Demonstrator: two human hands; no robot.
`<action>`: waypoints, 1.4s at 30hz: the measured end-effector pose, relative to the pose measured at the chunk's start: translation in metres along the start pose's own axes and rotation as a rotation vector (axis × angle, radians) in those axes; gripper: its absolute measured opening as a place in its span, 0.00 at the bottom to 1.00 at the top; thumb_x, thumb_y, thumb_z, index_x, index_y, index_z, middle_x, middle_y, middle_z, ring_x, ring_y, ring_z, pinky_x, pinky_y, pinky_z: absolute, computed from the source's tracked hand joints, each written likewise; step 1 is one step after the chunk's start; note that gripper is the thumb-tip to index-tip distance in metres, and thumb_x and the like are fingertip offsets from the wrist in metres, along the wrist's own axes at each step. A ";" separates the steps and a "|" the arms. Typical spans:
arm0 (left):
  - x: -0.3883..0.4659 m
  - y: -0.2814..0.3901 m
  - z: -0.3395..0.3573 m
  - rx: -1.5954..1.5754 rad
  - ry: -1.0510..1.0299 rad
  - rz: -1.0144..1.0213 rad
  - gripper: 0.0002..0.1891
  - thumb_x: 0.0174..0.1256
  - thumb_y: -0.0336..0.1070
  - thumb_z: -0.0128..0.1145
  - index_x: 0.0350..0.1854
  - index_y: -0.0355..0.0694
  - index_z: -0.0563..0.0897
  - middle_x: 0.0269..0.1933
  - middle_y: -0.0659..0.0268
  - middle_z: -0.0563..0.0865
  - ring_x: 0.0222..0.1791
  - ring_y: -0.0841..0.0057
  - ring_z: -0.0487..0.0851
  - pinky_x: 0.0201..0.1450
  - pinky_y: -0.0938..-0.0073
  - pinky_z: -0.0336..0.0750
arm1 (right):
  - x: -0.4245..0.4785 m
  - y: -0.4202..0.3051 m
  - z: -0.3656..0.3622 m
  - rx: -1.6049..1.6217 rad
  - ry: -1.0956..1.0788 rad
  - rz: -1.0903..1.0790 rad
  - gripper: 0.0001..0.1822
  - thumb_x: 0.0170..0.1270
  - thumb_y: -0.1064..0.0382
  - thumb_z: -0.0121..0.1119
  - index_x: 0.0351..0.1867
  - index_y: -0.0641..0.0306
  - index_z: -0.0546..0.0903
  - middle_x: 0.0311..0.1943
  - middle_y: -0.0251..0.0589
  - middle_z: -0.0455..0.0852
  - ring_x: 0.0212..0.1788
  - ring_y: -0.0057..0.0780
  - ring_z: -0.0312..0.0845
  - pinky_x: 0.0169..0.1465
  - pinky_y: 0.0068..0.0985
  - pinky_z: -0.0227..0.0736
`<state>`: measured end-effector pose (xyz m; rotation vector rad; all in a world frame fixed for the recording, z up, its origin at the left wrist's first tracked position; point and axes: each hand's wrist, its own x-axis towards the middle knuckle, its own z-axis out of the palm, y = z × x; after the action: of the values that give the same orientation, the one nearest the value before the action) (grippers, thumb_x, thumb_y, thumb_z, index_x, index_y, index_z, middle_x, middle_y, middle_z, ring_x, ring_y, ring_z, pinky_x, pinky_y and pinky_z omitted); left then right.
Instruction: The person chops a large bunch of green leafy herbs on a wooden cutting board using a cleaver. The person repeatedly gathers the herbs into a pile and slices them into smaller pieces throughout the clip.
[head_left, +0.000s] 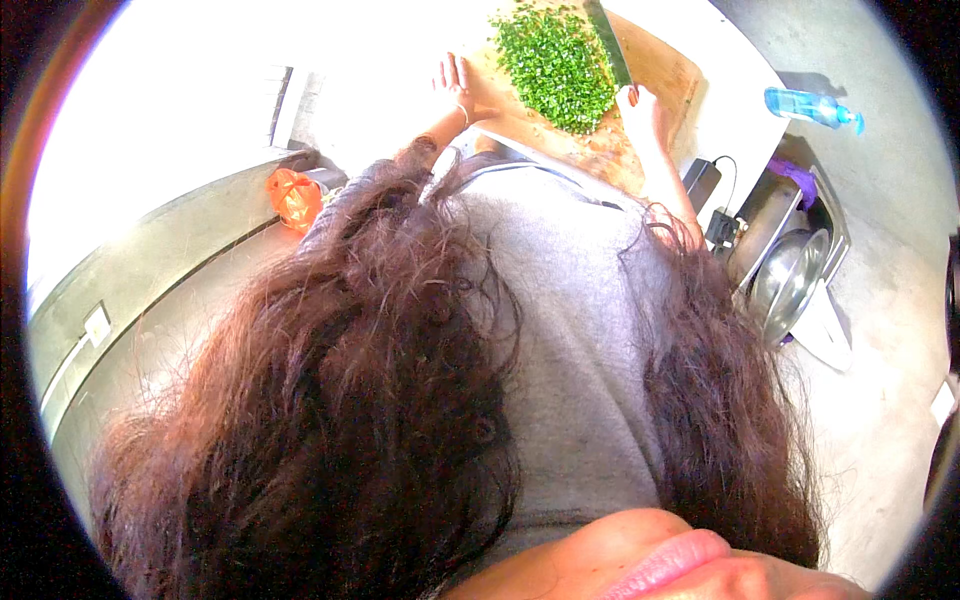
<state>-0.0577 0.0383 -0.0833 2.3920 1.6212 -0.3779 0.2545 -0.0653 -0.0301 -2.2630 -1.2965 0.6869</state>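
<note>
Finely chopped green herbs or scallions (559, 69) lie in a broad heap on a wooden cutting board (679, 71). My right hand (643, 112) grips the handle of a large knife (611, 45), whose wide blade stretches away from me along the heap's right edge. At the board's left edge, my left hand (452, 86) has its fingers spread and holds nothing. A thin band circles my left wrist.
To the right are a blue pump bottle (814, 109), a black power adapter (702, 184) with a cable, and a sink holding a steel bowl (787, 285) and purple cloth (795, 180). An orange plastic bag (295, 201) is at the left.
</note>
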 end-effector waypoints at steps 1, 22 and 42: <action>0.001 0.000 -0.001 -0.010 0.007 0.002 0.73 0.38 0.77 0.66 0.77 0.32 0.39 0.79 0.46 0.40 0.79 0.48 0.39 0.75 0.45 0.48 | -0.002 0.000 0.001 -0.022 0.037 0.012 0.21 0.65 0.48 0.54 0.35 0.68 0.82 0.30 0.59 0.85 0.37 0.55 0.84 0.40 0.43 0.75; 0.002 -0.001 0.000 0.004 -0.009 0.010 0.71 0.41 0.75 0.67 0.77 0.31 0.40 0.78 0.45 0.40 0.78 0.47 0.40 0.75 0.46 0.50 | -0.032 -0.039 -0.008 -0.035 -0.081 -0.044 0.20 0.65 0.48 0.53 0.40 0.64 0.82 0.31 0.58 0.85 0.37 0.57 0.84 0.40 0.46 0.76; 0.002 -0.002 0.003 -0.006 -0.031 0.002 0.72 0.40 0.75 0.68 0.77 0.33 0.38 0.78 0.45 0.39 0.79 0.48 0.39 0.76 0.46 0.46 | -0.035 -0.039 -0.005 -0.033 -0.115 -0.094 0.19 0.65 0.49 0.54 0.46 0.61 0.84 0.32 0.54 0.87 0.37 0.51 0.85 0.40 0.41 0.78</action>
<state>-0.0589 0.0399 -0.0873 2.3716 1.6044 -0.4066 0.2169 -0.0789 0.0043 -2.2011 -1.4682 0.7766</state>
